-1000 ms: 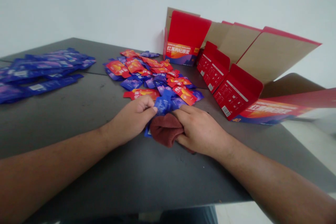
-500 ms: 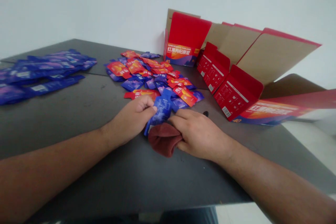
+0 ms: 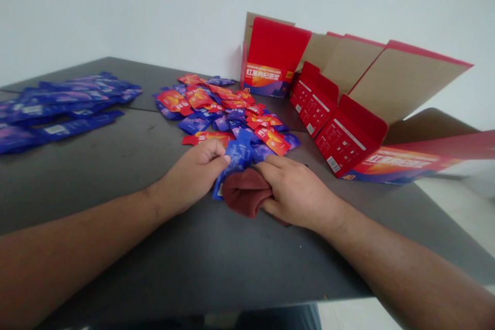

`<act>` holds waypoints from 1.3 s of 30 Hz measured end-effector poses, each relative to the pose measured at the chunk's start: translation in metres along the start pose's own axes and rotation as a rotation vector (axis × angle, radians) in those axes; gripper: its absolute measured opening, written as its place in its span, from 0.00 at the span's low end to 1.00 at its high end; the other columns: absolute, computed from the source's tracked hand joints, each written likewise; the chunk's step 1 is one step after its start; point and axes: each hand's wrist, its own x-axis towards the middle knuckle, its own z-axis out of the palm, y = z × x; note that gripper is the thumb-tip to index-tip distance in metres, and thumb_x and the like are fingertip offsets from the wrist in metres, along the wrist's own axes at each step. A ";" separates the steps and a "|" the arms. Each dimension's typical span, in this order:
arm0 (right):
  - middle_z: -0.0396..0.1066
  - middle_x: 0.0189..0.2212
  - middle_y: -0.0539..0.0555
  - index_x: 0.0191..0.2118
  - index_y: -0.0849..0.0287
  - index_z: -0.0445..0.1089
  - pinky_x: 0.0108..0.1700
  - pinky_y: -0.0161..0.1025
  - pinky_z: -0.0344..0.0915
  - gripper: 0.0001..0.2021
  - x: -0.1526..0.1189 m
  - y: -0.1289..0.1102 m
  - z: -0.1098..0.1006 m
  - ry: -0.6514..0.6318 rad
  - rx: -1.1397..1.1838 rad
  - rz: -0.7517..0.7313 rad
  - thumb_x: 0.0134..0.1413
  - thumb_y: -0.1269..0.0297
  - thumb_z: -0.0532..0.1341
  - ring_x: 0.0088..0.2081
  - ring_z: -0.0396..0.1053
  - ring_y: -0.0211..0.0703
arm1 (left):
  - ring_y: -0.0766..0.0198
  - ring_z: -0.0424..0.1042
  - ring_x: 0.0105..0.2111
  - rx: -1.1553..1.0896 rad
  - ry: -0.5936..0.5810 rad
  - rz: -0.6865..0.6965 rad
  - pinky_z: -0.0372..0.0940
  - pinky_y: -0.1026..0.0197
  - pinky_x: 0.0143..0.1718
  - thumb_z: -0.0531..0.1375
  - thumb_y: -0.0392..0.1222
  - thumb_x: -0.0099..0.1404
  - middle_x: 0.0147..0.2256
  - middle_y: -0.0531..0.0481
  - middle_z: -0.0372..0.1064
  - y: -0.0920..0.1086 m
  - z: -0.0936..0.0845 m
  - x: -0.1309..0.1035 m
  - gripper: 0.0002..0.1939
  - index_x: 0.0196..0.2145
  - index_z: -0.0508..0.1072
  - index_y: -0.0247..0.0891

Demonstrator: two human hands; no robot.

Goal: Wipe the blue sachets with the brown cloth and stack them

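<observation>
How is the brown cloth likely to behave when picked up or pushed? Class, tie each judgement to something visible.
The brown cloth is probably floppy, as it bunches in soft folds at the right hand. It looks thin, so it is likely light. Pushed, it would probably crumple rather than roll, since no stiff edge shows.

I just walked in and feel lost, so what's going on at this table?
A person's left hand pinches a blue sachet, while the right hand holds a brown cloth by the sachet's lower part. Just beyond lies a loose pile of red and blue sachets. More blue packets lie heaped at the left, and red cartons stand with flaps open at the right.
</observation>
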 end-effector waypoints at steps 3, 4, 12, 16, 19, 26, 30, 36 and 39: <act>0.70 0.39 0.54 0.42 0.58 0.68 0.42 0.42 0.64 0.09 0.000 -0.003 -0.001 0.008 0.003 0.023 0.55 0.64 0.62 0.41 0.68 0.47 | 0.65 0.61 0.24 0.009 0.001 0.001 0.57 0.61 0.26 0.58 0.46 0.66 0.24 0.55 0.62 0.001 0.000 0.000 0.11 0.29 0.65 0.40; 0.70 0.39 0.55 0.43 0.58 0.69 0.43 0.42 0.64 0.09 0.000 -0.004 0.000 -0.004 0.008 -0.011 0.56 0.63 0.62 0.42 0.68 0.47 | 0.65 0.62 0.25 0.017 -0.001 0.012 0.58 0.61 0.27 0.58 0.46 0.66 0.25 0.55 0.63 0.002 0.000 0.000 0.11 0.28 0.65 0.40; 0.70 0.39 0.55 0.42 0.58 0.69 0.43 0.42 0.63 0.08 -0.001 -0.005 0.001 0.056 -0.001 0.034 0.58 0.63 0.61 0.42 0.68 0.48 | 0.64 0.62 0.25 0.035 -0.010 0.019 0.58 0.60 0.28 0.57 0.45 0.67 0.24 0.55 0.62 0.006 -0.001 0.000 0.10 0.29 0.65 0.40; 0.70 0.39 0.54 0.44 0.58 0.69 0.45 0.43 0.63 0.10 -0.001 -0.009 0.001 -0.003 0.013 -0.060 0.58 0.61 0.62 0.43 0.68 0.48 | 0.63 0.63 0.28 0.110 -0.019 0.051 0.58 0.59 0.30 0.57 0.44 0.66 0.26 0.53 0.64 0.010 -0.002 -0.001 0.11 0.27 0.65 0.39; 0.70 0.40 0.54 0.45 0.57 0.69 0.46 0.43 0.63 0.11 -0.002 -0.011 0.002 -0.017 0.012 -0.094 0.58 0.61 0.63 0.43 0.68 0.48 | 0.63 0.64 0.29 0.117 -0.019 0.052 0.57 0.59 0.30 0.56 0.44 0.66 0.26 0.53 0.65 0.010 -0.002 -0.001 0.11 0.27 0.65 0.39; 0.70 0.39 0.55 0.43 0.58 0.69 0.45 0.43 0.63 0.09 -0.002 -0.010 0.003 0.028 0.008 -0.036 0.58 0.62 0.62 0.42 0.68 0.48 | 0.63 0.64 0.29 0.138 -0.020 0.072 0.57 0.59 0.31 0.57 0.45 0.67 0.27 0.53 0.65 0.008 -0.002 0.000 0.11 0.27 0.65 0.40; 0.71 0.40 0.55 0.45 0.58 0.70 0.46 0.43 0.63 0.11 -0.002 -0.012 0.002 0.002 0.008 -0.064 0.57 0.62 0.63 0.44 0.68 0.49 | 0.63 0.64 0.29 0.146 -0.024 0.071 0.57 0.59 0.31 0.57 0.45 0.67 0.26 0.53 0.65 0.009 -0.002 -0.001 0.11 0.27 0.65 0.40; 0.70 0.39 0.55 0.43 0.58 0.69 0.44 0.42 0.63 0.08 -0.001 -0.009 0.002 0.076 0.002 0.034 0.57 0.64 0.61 0.42 0.68 0.48 | 0.63 0.64 0.29 0.118 -0.022 0.065 0.57 0.60 0.31 0.56 0.45 0.67 0.26 0.54 0.65 0.007 -0.001 0.000 0.11 0.27 0.65 0.40; 0.70 0.39 0.54 0.44 0.57 0.69 0.45 0.43 0.64 0.10 -0.001 -0.010 0.004 0.016 0.005 -0.053 0.58 0.62 0.62 0.43 0.68 0.48 | 0.63 0.64 0.29 0.127 -0.028 0.062 0.57 0.60 0.30 0.57 0.45 0.66 0.26 0.54 0.64 0.008 -0.002 0.000 0.11 0.27 0.65 0.39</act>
